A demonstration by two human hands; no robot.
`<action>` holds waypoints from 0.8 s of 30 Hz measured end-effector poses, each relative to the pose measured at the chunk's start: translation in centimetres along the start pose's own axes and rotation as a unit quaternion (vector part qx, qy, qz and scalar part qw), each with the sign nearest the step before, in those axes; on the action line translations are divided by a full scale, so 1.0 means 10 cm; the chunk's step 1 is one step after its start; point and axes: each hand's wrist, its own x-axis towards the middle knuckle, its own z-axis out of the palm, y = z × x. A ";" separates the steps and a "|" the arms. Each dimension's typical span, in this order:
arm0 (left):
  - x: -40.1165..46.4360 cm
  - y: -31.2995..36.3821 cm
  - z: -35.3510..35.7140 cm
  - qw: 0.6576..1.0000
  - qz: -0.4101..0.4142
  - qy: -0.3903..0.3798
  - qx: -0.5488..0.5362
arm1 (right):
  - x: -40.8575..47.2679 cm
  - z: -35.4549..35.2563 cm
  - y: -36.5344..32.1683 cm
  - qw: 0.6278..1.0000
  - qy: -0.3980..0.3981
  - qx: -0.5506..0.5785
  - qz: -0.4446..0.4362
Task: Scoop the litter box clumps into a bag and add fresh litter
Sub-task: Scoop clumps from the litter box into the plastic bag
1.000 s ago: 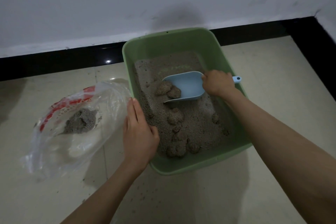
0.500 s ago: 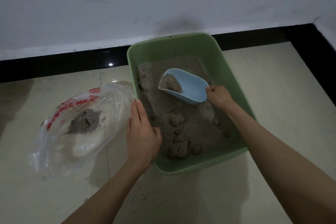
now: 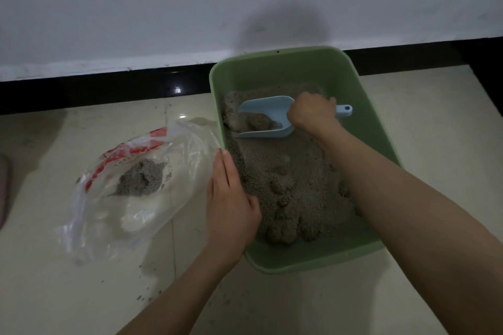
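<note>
Two hands divide the work: right hand (image 3: 313, 110) grips the scoop (image 3: 265, 117) under clumps; left hand (image 3: 230, 198), fingers straight, steadies the litter box (image 3: 313, 262) beside the bag (image 3: 130, 187).

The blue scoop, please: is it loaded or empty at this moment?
Loaded: a clump sits inside the blue scoop, low in the litter box.

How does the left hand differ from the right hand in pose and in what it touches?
The left hand lies flat with straight fingers on the rim of the green plastic litter box; the right hand is curled round the light blue plastic scoop. Both are bare.
</note>
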 end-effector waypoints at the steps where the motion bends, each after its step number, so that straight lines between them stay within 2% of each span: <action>1: 0.00 0.00 0.00 1.000 -0.002 -0.001 -0.003 | 0.03 0.02 -0.06 1.000 -0.007 0.003 0.002; 12: 0.01 -0.02 0.02 1.000 0.019 -0.004 -0.007 | 0.22 0.31 -0.17 0.983 0.004 0.151 0.105; 16: 0.00 -0.03 0.03 1.000 0.023 0.005 -0.001 | 0.21 0.43 -0.14 0.981 0.030 0.162 0.098; 24: 0.00 -0.03 0.01 1.000 0.022 0.005 0.004 | 0.17 0.54 -0.04 0.963 0.043 0.255 0.075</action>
